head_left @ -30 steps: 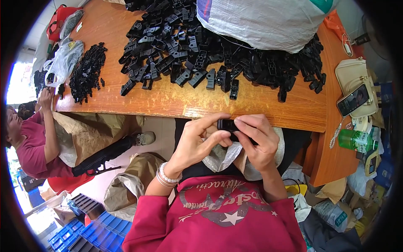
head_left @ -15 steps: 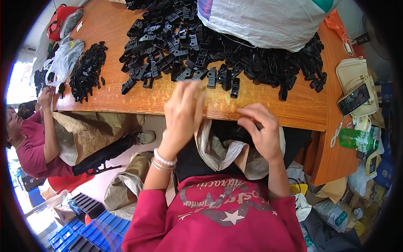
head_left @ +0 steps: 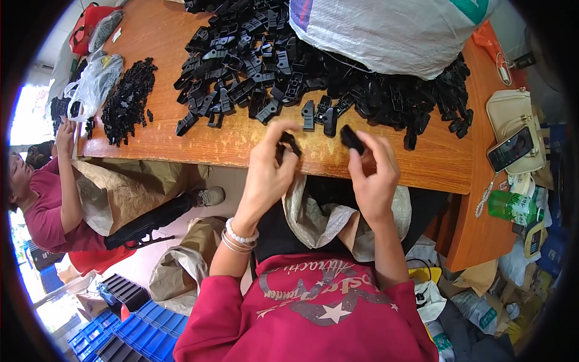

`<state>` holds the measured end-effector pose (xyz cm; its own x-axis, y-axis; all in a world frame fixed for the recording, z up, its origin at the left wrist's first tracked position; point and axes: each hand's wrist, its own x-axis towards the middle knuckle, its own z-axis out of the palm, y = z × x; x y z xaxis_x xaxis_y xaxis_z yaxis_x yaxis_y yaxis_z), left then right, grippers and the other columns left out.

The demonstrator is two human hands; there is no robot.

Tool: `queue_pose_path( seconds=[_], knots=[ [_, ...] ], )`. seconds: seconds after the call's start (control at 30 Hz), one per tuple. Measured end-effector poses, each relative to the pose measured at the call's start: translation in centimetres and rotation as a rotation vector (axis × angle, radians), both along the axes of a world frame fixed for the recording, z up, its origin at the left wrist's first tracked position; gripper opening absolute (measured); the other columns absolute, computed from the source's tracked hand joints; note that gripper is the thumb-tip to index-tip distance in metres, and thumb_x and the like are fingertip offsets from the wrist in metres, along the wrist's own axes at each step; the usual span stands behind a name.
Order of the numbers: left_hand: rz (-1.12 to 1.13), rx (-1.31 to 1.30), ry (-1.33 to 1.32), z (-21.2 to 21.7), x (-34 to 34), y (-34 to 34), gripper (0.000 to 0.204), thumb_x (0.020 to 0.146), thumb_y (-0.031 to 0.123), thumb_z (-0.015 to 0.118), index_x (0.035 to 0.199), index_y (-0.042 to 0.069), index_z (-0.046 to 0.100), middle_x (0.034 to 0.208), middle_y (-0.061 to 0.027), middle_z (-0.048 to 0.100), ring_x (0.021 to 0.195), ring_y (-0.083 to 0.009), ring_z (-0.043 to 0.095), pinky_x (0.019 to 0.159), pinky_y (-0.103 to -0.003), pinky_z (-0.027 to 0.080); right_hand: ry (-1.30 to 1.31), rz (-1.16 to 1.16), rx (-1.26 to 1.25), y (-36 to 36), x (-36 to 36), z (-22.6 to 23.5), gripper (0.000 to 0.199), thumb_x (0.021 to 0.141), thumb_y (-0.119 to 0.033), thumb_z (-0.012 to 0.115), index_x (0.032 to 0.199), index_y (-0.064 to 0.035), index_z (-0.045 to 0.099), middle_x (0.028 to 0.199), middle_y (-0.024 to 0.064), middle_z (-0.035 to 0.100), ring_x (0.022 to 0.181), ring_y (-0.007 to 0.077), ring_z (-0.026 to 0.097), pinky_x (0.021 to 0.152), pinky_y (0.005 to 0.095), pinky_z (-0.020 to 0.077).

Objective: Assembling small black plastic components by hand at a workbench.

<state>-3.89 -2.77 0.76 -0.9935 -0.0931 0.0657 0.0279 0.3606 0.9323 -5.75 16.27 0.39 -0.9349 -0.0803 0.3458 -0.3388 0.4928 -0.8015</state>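
Just above the table's front edge, my left hand (head_left: pixel 266 169) pinches a black plastic part (head_left: pixel 290 143) between thumb and fingers. My right hand (head_left: pixel 375 181), a short way to the right, grips another black plastic piece (head_left: pixel 350 139) by its lower end, so that it sticks up and tilts left. The two pieces are apart. Beyond my hands spreads a heap of black plastic parts (head_left: pixel 259 60), with a few loose ones lying at its near edge. An open woven sack (head_left: pixel 325 223) lies over my lap, below the table edge.
A big white woven sack (head_left: pixel 374 36) rests on the heap. Smaller black pieces (head_left: pixel 129 99) lie to the left near a clear plastic bag (head_left: pixel 99 81). At the right are a cream handbag (head_left: pixel 506 111), a phone (head_left: pixel 510 148) and a green bottle (head_left: pixel 512 206). A co-worker (head_left: pixel 51 205) sits at the left.
Both hands have closed on black plastic pieces. My right hand has risen from above the sack to the table edge; my left has drawn back slightly from the heap.
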Motion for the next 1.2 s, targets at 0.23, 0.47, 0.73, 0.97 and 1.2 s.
queue_pose_path(
  seconds=[0.23, 0.47, 0.73, 0.97, 1.2],
  knots=[
    [-0.173, 0.747, -0.280, 2.9, 1.0, 1.7, 0.032, 0.092, -0.005, 0.052, 0.123, -0.006, 0.046, 0.079, -0.0119, 0.067, 0.074, -0.0145, 0.070, 0.065, -0.023, 0.055, 0.124, 0.182, -0.114, -0.8, 1.5, 2.4, 0.031, 0.074, 0.006, 0.069, 0.105, -0.0016, 0.066, 0.099, 0.0123, 0.065, 0.084, 0.0270, 0.063, 0.073, 0.0336, 0.0511],
    [-0.256, 0.310, -0.272, 3.8, 1.6, 1.4, 0.032, 0.088, -0.006, 0.059, 0.118, -0.011, 0.053, 0.083, -0.0158, 0.069, 0.075, -0.0197, 0.070, 0.070, -0.027, 0.057, 0.280, 0.270, 0.027, -0.4, 1.3, 2.5, 0.030, 0.074, 0.011, 0.068, 0.101, -0.0001, 0.068, 0.100, 0.0121, 0.066, 0.087, 0.0262, 0.063, 0.074, 0.0326, 0.0511],
    [-0.257, 0.388, -0.249, 3.4, 1.9, 1.4, 0.031, 0.089, -0.002, 0.061, 0.117, -0.010, 0.054, 0.084, -0.0144, 0.069, 0.078, -0.0160, 0.069, 0.070, -0.026, 0.057, 0.276, 0.240, 0.021, -0.3, 1.7, 2.0, 0.031, 0.072, 0.012, 0.068, 0.101, 0.0002, 0.069, 0.099, 0.0115, 0.067, 0.087, 0.0272, 0.063, 0.072, 0.0335, 0.0514],
    [-0.286, 0.017, 0.161, 2.6, 2.7, 2.1, 0.039, 0.085, -0.002, 0.062, 0.123, 0.001, 0.054, 0.096, -0.0138, 0.067, 0.074, -0.0178, 0.069, 0.061, -0.027, 0.051, -0.212, 0.258, -0.367, 0.2, 2.3, 1.6, 0.034, 0.079, -0.001, 0.069, 0.112, 0.0013, 0.064, 0.108, 0.0146, 0.064, 0.100, 0.0263, 0.063, 0.083, 0.0319, 0.0499],
    [-0.250, 0.160, 0.027, 1.4, 3.6, 2.7, 0.043, 0.084, -0.006, 0.061, 0.125, 0.002, 0.051, 0.097, -0.0145, 0.066, 0.073, -0.0193, 0.070, 0.062, -0.027, 0.052, -0.070, 0.215, -0.250, 0.2, 2.9, 1.5, 0.031, 0.077, 0.002, 0.069, 0.108, 0.0018, 0.065, 0.101, 0.0138, 0.065, 0.091, 0.0257, 0.064, 0.079, 0.0321, 0.0505]
  ],
)
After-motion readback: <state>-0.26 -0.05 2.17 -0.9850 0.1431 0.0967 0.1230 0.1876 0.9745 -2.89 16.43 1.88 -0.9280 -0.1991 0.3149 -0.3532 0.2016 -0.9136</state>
